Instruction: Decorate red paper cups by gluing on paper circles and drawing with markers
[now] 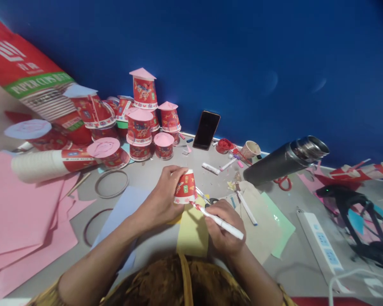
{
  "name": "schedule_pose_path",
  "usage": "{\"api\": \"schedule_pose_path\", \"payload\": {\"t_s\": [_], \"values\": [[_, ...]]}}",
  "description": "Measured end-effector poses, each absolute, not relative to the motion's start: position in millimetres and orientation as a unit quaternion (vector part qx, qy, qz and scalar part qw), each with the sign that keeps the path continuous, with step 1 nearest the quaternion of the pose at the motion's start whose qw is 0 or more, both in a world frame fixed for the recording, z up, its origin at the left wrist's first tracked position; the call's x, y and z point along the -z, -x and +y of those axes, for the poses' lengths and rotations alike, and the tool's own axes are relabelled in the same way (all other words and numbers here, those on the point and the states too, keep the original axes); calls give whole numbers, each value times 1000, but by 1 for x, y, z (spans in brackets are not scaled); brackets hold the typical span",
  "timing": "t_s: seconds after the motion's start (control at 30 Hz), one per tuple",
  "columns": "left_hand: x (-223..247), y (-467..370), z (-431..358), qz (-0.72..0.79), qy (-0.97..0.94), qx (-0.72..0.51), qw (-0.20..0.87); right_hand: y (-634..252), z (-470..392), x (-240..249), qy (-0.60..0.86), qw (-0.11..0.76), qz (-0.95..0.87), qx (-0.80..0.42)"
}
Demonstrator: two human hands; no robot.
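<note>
My left hand (161,193) is closed round a red printed paper cup (185,188), held upside down above the table with its white rim at the bottom. In my right hand (226,225) is a white marker pen (225,226), gripped like a writing tool. Its red tip meets the cup's rim at the lower right, where pink-red marks show on the white band. Under the cup lies a yellow paper sheet (193,238), and a pair of scissors (202,196) lies just behind, partly hidden by the cup and my right hand.
Decorated cups with pink paper tops (139,127) stand stacked at the back left, beside a cup sleeve (40,165) and pink paper (25,204). A phone (207,130) leans against the blue partition. A dark thermos (279,163) and power strip (321,242) occupy the right.
</note>
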State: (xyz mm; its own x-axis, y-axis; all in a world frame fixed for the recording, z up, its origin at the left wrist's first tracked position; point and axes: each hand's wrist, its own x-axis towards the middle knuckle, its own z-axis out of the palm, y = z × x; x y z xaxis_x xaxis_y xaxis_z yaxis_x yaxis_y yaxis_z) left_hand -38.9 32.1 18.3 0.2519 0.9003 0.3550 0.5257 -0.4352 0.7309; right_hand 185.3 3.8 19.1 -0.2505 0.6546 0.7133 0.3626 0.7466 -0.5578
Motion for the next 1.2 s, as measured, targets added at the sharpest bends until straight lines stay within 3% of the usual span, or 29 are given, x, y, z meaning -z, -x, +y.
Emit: {"api": "schedule_pose_path", "payload": {"t_s": [0.67, 0.97, 1.2], "values": [[-16, 39, 28, 464, -759, -372, 266, -180, 5, -23, 336, 502, -787, -123], [-22, 40, 29, 462, -761, -365, 271, -189, -1, -10, 384, 556, -714, -184], [-12, 40, 33, 469, -752, -402, 230, -191, 8, -16, 392, 531, -743, -114]]}}
